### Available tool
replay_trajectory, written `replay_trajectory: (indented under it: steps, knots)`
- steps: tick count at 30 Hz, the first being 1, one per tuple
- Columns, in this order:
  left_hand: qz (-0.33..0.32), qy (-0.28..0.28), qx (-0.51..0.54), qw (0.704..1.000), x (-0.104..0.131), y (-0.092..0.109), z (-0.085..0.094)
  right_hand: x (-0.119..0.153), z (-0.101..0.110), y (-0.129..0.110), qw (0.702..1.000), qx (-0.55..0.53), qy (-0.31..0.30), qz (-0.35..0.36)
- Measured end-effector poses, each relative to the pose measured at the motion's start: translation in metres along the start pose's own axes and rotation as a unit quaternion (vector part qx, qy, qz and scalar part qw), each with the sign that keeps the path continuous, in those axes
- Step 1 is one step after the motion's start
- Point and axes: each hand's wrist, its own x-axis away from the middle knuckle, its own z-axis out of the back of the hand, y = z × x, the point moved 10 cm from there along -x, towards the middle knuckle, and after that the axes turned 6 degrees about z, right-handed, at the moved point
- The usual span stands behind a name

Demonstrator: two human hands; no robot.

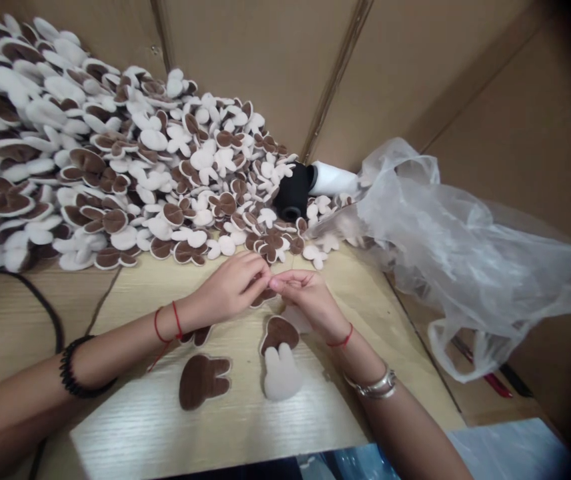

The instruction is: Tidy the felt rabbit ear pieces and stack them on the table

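My left hand (pixel 245 283) and my right hand (pixel 310 297) meet above the board, thumbs and forefingers pinched together tip to tip. Whatever lies between the fingertips is too small to make out. Beneath the fingers, a brown plush piece (pixel 264 299) is partly covered. Closer to me lies a brown rabbit-head plush piece (pixel 198 383), flat, its ears pointing right. A white rabbit-head piece (pixel 283 377) overlaps another brown piece (pixel 279 331). Part of one more brown piece (pixel 198 335) shows under my left wrist.
A large heap of white and brown plush pieces (pixel 130 160) fills the back left of the yellowish board (pixel 155 433). Black (pixel 293 190) and white (pixel 334 179) thread cones lie at its right end. A clear plastic bag (pixel 465 233) stands right, near a red-handled tool (pixel 496 385). Cardboard walls rise behind.
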Motion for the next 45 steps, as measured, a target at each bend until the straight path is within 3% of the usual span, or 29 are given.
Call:
replay_trajectory:
  steps: [3,7,13,17,24,30,45]
  knots:
    - [-0.026,-0.069,-0.050,0.996,-0.002,-0.001,-0.008,-0.007,0.017,-0.001,0.998,0.062,0.018,0.019]
    - [0.020,-0.050,-0.102,0.993,-0.003,-0.018,-0.004,-0.014,0.031,-0.003,0.992,0.110,0.039,0.040]
    - [0.060,-0.061,-0.150,0.985,0.007,-0.026,-0.021,-0.013,0.014,0.008,0.995,0.093,-0.007,0.035]
    - [0.053,-0.051,-0.127,0.989,0.008,-0.024,-0.025,-0.008,0.000,0.013,0.981,0.177,-0.050,0.055]
    - [0.042,-0.057,-0.110,0.991,0.006,-0.026,-0.025,-0.011,0.003,0.011,0.947,0.296,-0.048,0.113]
    - [0.012,-0.061,-0.144,0.988,0.008,-0.023,-0.030,-0.011,0.006,0.016,0.933,0.340,-0.030,0.114]
    - [-0.049,-0.068,-0.255,0.963,0.011,-0.020,-0.045,-0.019,0.015,0.029,0.968,0.242,0.020,0.063]
